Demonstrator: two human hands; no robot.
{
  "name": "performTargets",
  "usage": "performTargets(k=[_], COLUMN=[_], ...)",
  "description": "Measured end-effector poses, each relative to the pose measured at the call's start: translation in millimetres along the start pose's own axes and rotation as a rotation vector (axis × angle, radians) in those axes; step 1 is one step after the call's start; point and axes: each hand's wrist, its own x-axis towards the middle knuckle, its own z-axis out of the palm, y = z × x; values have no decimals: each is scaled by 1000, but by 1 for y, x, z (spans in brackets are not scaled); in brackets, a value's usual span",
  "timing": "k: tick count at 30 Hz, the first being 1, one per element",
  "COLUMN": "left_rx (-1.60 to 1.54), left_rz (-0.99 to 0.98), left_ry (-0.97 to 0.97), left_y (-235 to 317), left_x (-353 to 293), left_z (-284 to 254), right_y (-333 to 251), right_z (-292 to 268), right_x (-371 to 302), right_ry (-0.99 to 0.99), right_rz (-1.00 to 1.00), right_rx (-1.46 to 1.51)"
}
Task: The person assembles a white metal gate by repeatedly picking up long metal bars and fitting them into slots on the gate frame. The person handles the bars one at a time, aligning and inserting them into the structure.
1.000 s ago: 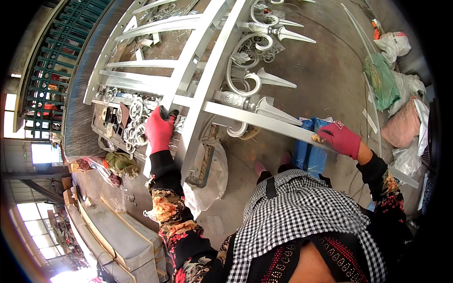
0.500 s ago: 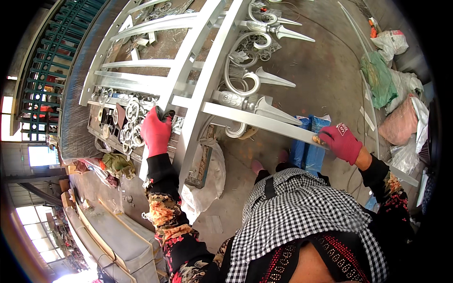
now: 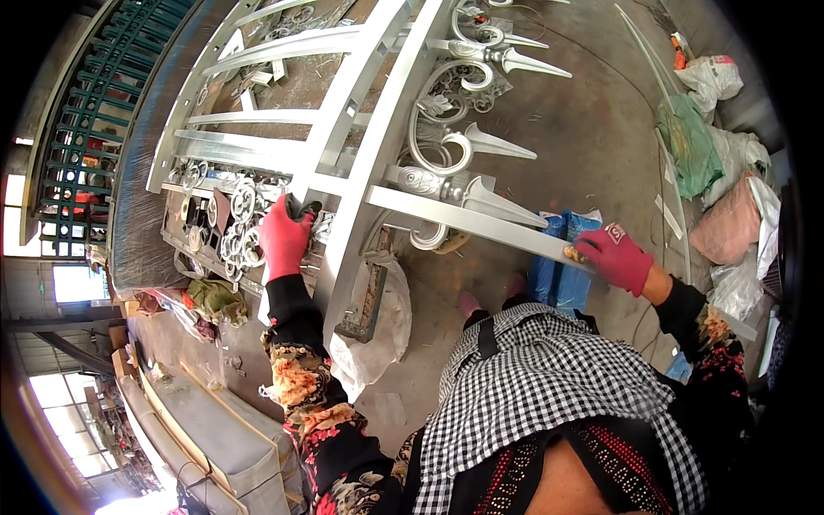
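Observation:
A silver metal fence panel (image 3: 348, 129) lies in front of me, with long square rails, cross bars, scrolls and pointed spear tips (image 3: 506, 206) on its right side. My left hand (image 3: 286, 236), in a red glove, is closed round the near end of the panel's inner rail. In its matching glove, my right hand (image 3: 614, 257) grips the outer end of a flat-sided silver bar (image 3: 463, 223). That bar runs leftward across the outer rail (image 3: 365, 180) to the inner one. My left fingertips are partly hidden behind the rail.
Silver scroll ornaments (image 3: 245, 215) are heaped on the bench beside my left hand. Below the panel stands a white sack (image 3: 386, 318). Blue wrapped packages (image 3: 558, 279) lie near my feet. Several sacks (image 3: 725, 223) line the right side, and green fence panels (image 3: 90, 129) stand far left.
My right hand and the bar have shifted very slightly left, toward the panel. My left hand keeps its hold on the rail with hardly any movement.

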Motion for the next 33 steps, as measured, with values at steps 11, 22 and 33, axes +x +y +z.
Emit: performTargets(k=[11, 22, 33], left_rx=[-72, 43, -88], left_rz=[3, -52, -18], left_ry=[82, 61, 115], left_y=[2, 8, -4], left_x=[-7, -4, -3], left_z=[-3, -9, -2], right_y=[-10, -5, -55], right_z=[-22, 1, -25], right_x=[-8, -6, 8], right_ry=[116, 161, -152], right_rz=[-176, -268, 408], right_rx=[-298, -77, 532])
